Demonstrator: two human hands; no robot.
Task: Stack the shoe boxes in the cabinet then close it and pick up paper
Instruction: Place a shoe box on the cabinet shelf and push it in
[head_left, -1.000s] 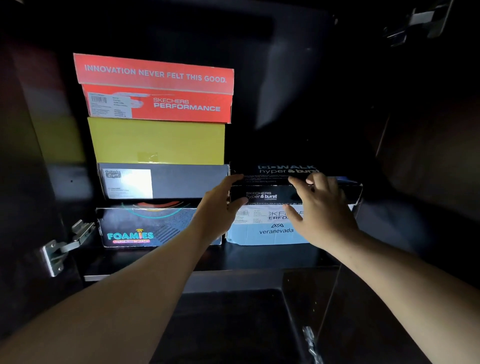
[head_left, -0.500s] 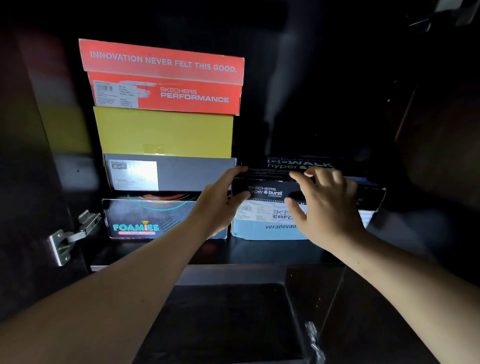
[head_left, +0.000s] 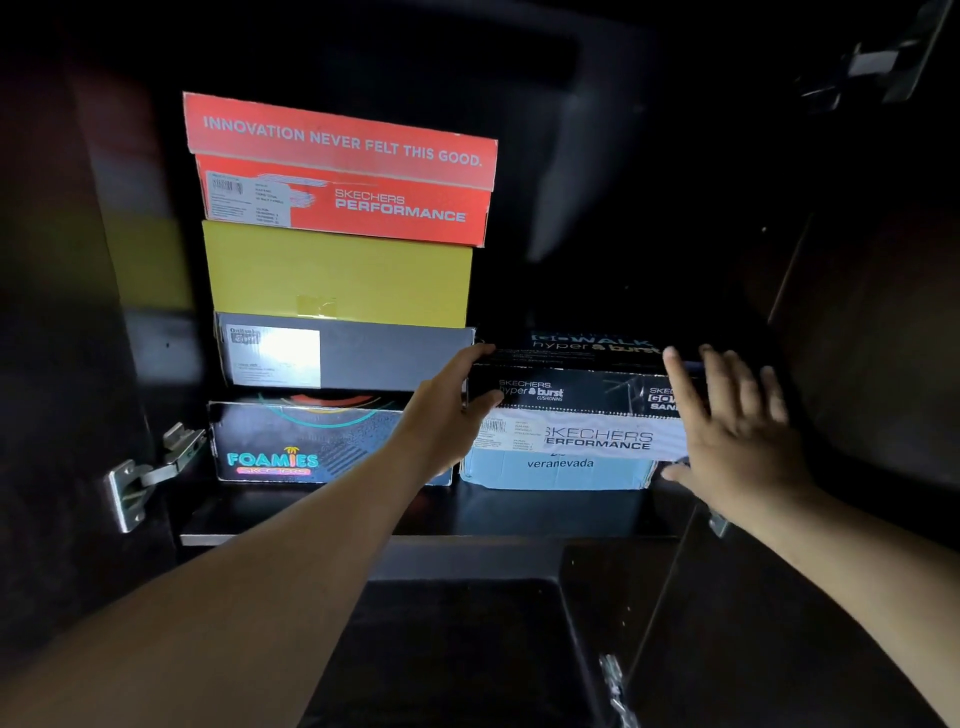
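Head view: we are looking into a dark cabinet (head_left: 78, 364) at its shelf (head_left: 415, 519). On the left stands a stack of 4 shoe boxes: a black Foamies box (head_left: 291, 441) at the bottom, a grey box (head_left: 363, 353) on it, a yellow box (head_left: 337, 273) above that, and a red Skechers box (head_left: 343, 171) on top. Just beside the stack, on the right, a black Skechers box (head_left: 571, 389) lies on a light blue box (head_left: 556, 470). Our left hand (head_left: 447, 410) grips the black Skechers box at its left front corner, thumb on the front face and fingers on the lid. Our right hand (head_left: 737, 431) is spread flat, fingers straight, against the right end of that box, holding nothing. A metal hinge (head_left: 150, 473) shows at the left wall.
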